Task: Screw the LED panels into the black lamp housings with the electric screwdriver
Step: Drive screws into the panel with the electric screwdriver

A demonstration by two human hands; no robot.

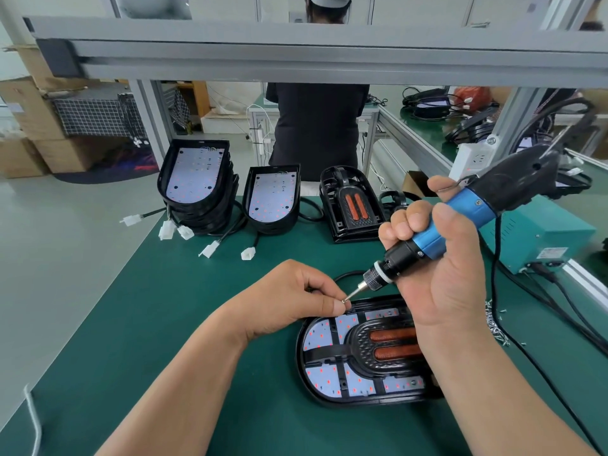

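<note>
A black lamp housing (306, 383) lies flat on the green mat, its white LED panel (319, 334) showing under a black frame with two orange strips. My right hand (437, 274) grips the blue and black electric screwdriver (460, 218), held tilted with its bit pointing down-left above the housing's far edge. My left hand (292, 297) pinches a small screw (343, 300) against the bit tip.
Stacks of housings with LED panels (197, 179) (273, 195) and one with a black frame (353, 205) stand at the mat's far edge, white connectors trailing. Loose screws (496, 327) lie right. A teal power box (539, 238) and cables sit far right. A person stands behind.
</note>
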